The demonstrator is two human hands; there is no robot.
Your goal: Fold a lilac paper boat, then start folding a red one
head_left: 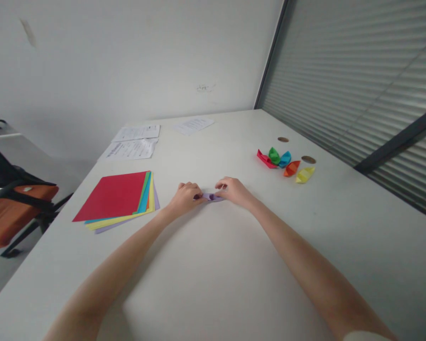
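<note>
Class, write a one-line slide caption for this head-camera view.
Both hands, left hand and right hand, pinch a small purple paper on a white table.

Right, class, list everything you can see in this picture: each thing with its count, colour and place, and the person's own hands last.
White rectangular table: one, white, fills the foreground.
Stack of square coloured paper sheets: one stack, red on top with green, blue, orange, yellow and lilac edges, left of the hands.
Small folded paper boats: five, red, green, blue, orange, yellow, far right of the table.
Printed white paper sheets: three, white, far edge near the wall.
Round cable holes: two, brown, beside the boats.
Orange-seated chair: one, orange and black, left of the table.
Grey window blinds: grey, right side.
Small lilac folded paper: one, lilac, between both hands.
Left hand: pinching the lilac paper.
Right hand: pinching its other end.
</note>
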